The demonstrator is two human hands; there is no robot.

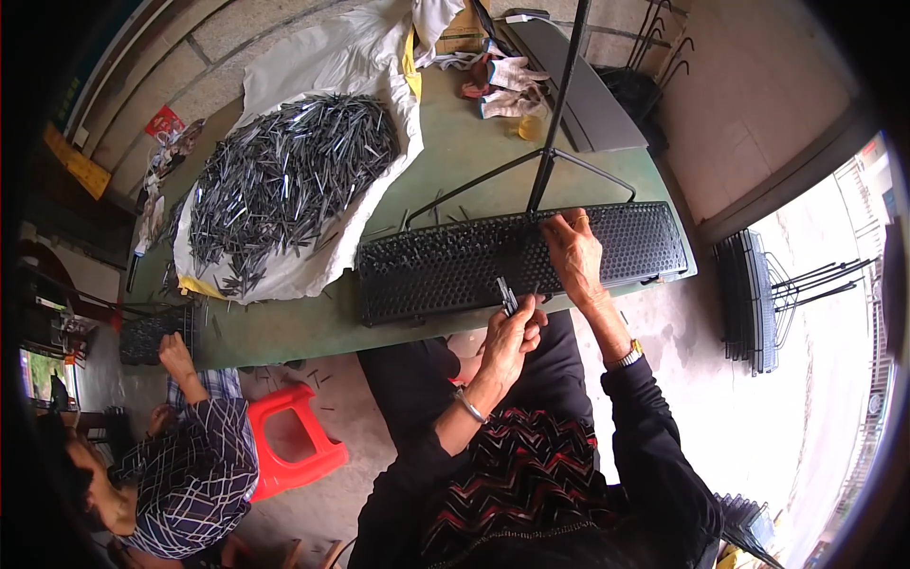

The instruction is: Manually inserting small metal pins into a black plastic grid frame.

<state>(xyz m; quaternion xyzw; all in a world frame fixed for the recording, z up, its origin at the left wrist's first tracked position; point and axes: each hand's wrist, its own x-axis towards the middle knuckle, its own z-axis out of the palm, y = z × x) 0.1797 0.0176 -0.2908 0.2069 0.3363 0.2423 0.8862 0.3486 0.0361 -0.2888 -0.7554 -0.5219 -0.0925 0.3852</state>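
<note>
A long black perforated rack (445, 284) lies along the table's near edge, with an upright rod (559, 104) and slanted braces rising from it. Dark slim pieces stand in many holes toward its left end. My left hand (507, 346) is closed around a small bunch of slim dark metal strips (508, 296), just in front of the rack's near edge. Over the rack, right of the rod, my right hand (575, 254) has its fingers pinched together at the holes. Whatever those fingertips hold is hidden. To the left, a big heap of similar strips (294, 180) lies on a white sack (393, 190).
The green table (455, 180) carries work gloves (512, 90), a small yellow cup (529, 127) and a grey panel (588, 95) at the back. At left a co-worker (190, 446) handles another rack (147, 337). A red stool (299, 441) and stacked racks (749, 303) stand on the floor.
</note>
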